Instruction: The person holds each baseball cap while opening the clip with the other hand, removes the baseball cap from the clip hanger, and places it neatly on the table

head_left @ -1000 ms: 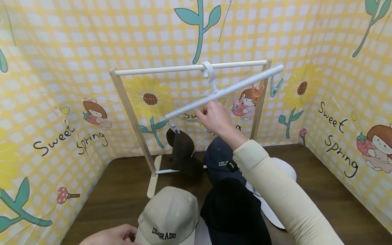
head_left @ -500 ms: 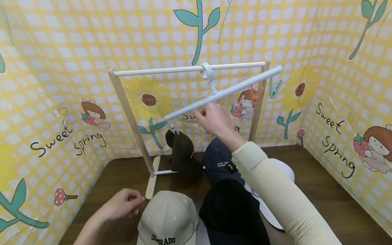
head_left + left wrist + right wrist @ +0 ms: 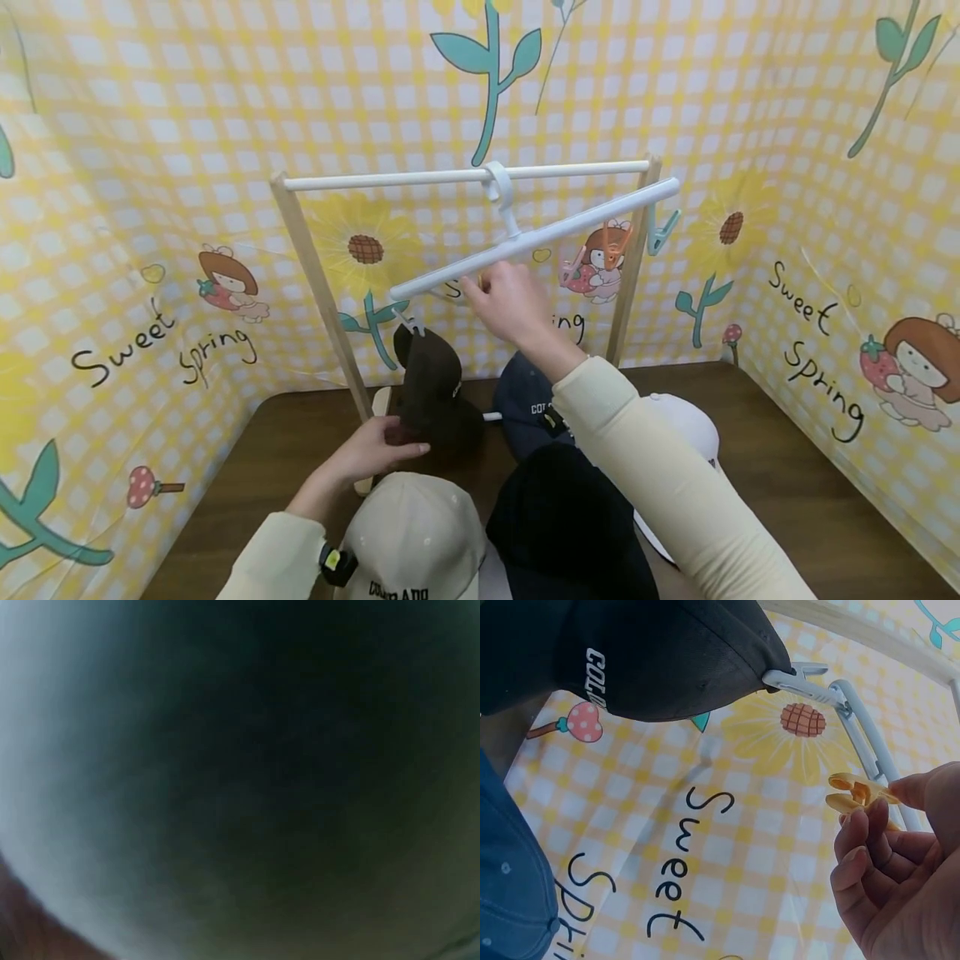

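Observation:
A white hanger [image 3: 536, 239] hangs tilted from the rack, low at its left end. Under its middle, my right hand [image 3: 512, 304] pinches a yellow clothespin [image 3: 859, 793] between thumb and fingers; its mouth looks parted in the right wrist view. From the lower end a white clothespin [image 3: 408, 321] bites the edge of a dark brown cap [image 3: 433, 367]. My left hand [image 3: 371, 454] is at that cap's lower left, thumb stretched out and fingertips partly hidden; contact is unclear. A beige cap [image 3: 416, 525] stands below it. The left wrist view is dark and blurred.
The rack [image 3: 311, 275] stands on a brown table [image 3: 225, 500]. A navy cap [image 3: 517, 400], a black cap [image 3: 566, 517] and a white cap [image 3: 678, 421] lie there. Pink [image 3: 573, 271], orange [image 3: 617, 246] and teal clothespins [image 3: 662, 232] hang from the hanger's right half.
My left hand has let go of the beige cap's side and moved up and right to the brown cap. The right hand keeps its pinch, and the hanger has shifted slightly left.

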`<state>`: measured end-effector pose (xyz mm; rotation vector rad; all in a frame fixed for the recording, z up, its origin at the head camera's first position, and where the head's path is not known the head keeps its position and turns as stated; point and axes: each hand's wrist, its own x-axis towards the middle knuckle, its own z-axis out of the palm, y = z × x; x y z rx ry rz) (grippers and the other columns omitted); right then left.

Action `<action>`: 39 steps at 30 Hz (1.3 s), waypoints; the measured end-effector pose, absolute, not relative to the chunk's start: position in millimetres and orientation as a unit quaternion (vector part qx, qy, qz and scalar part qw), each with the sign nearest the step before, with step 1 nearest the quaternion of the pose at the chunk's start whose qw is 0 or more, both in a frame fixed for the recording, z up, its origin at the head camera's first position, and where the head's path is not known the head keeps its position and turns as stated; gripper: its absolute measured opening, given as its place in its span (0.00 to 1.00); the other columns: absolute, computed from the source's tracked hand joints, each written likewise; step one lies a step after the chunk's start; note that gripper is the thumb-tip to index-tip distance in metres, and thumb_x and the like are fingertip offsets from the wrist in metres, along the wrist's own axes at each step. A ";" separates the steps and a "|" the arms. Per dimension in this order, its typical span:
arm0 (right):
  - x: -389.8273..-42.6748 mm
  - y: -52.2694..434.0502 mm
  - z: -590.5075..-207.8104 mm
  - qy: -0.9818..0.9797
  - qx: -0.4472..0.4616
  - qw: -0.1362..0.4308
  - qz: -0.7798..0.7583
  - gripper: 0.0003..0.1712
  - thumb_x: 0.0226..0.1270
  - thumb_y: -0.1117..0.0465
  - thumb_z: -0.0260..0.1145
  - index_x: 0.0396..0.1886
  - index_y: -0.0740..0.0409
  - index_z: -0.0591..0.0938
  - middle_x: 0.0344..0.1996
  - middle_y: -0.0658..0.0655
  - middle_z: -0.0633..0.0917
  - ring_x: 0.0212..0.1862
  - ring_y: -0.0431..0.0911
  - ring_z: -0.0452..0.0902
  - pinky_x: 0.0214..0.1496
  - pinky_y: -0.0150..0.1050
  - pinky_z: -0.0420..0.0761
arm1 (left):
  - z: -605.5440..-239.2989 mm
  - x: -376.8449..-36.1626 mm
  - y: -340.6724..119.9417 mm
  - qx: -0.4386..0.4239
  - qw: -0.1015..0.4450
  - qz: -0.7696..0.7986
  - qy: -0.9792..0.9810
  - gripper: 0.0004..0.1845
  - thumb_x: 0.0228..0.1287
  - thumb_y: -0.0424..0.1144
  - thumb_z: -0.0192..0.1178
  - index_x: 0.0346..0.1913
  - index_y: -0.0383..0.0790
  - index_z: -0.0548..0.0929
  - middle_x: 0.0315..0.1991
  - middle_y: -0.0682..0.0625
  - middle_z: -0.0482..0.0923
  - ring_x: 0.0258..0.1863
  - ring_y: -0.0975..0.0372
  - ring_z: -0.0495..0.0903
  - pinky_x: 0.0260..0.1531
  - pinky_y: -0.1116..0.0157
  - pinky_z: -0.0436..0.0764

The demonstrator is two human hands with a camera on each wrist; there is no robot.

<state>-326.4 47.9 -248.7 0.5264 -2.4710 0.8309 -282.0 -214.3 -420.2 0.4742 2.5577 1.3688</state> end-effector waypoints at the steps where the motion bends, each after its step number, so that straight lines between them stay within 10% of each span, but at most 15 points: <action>1: -325.6 46.1 -248.9 -0.902 0.193 0.239 0.303 0.35 0.78 0.45 0.60 0.08 0.52 0.70 0.07 0.48 0.64 0.11 0.42 0.58 0.15 0.34 0.55 | -421.8 -283.7 -213.2 0.156 0.108 0.469 0.863 0.20 0.69 0.45 0.68 0.52 0.30 0.82 0.32 0.48 0.83 0.25 0.59 0.79 0.26 0.62 0.79; 6: -322.4 38.9 -250.2 -0.902 0.192 0.230 0.310 0.35 0.78 0.43 0.59 0.09 0.52 0.71 0.07 0.48 0.65 0.11 0.41 0.58 0.14 0.33 0.56 | -422.9 -286.4 -210.1 0.112 0.138 0.473 0.863 0.18 0.68 0.52 0.68 0.36 0.38 0.80 0.18 0.52 0.70 0.18 0.61 0.71 0.23 0.61 0.75; 21: -323.3 40.0 -250.7 -0.909 0.196 0.273 0.245 0.36 0.77 0.40 0.59 0.09 0.52 0.71 0.07 0.48 0.66 0.12 0.44 0.63 0.15 0.35 0.58 | -424.8 -271.2 -221.1 0.149 0.012 0.542 0.827 0.19 0.81 0.38 0.53 0.30 0.27 0.75 0.26 0.36 0.85 0.27 0.51 0.88 0.33 0.56 0.87; 31: -326.0 43.3 -251.0 -0.906 0.168 0.337 0.194 0.36 0.74 0.36 0.58 0.09 0.52 0.70 0.07 0.49 0.66 0.12 0.45 0.66 0.14 0.37 0.58 | -402.9 -252.7 -223.5 0.150 -0.060 0.504 0.849 0.21 0.80 0.42 0.55 0.27 0.32 0.78 0.23 0.45 0.86 0.27 0.56 0.87 0.32 0.67 0.82; 39: -314.8 30.8 -249.8 -0.896 0.217 0.348 0.169 0.34 0.81 0.51 0.49 0.07 0.49 0.65 0.07 0.48 0.63 0.13 0.44 0.60 0.16 0.38 0.59 | -397.9 -247.0 -224.9 0.155 -0.082 0.492 0.853 0.20 0.79 0.40 0.55 0.27 0.34 0.79 0.22 0.47 0.86 0.27 0.54 0.87 0.31 0.67 0.83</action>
